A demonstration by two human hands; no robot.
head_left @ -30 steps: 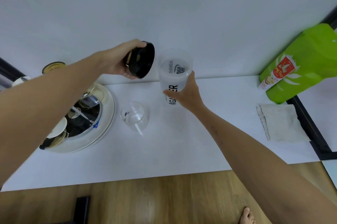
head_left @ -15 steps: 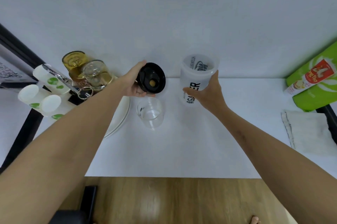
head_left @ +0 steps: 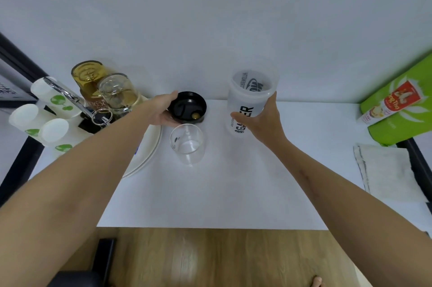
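Black shaker lid (head_left: 189, 107), clasped in left grip (head_left: 163, 112), now lowered toward surface (head_left: 233, 184); right grip (head_left: 263, 123) grasping uncapped shaker cup (head_left: 252, 93).

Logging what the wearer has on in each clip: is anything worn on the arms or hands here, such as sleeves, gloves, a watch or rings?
Nothing shows. The left forearm and right forearm are bare, with no sleeve edge in view. The left hand and right hand wear no gloves, and no watch, bracelet or ring shows.

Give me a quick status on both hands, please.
Left hand holds black lid. Right hand grips open shaker cup. Clear glass stands close beside lid.
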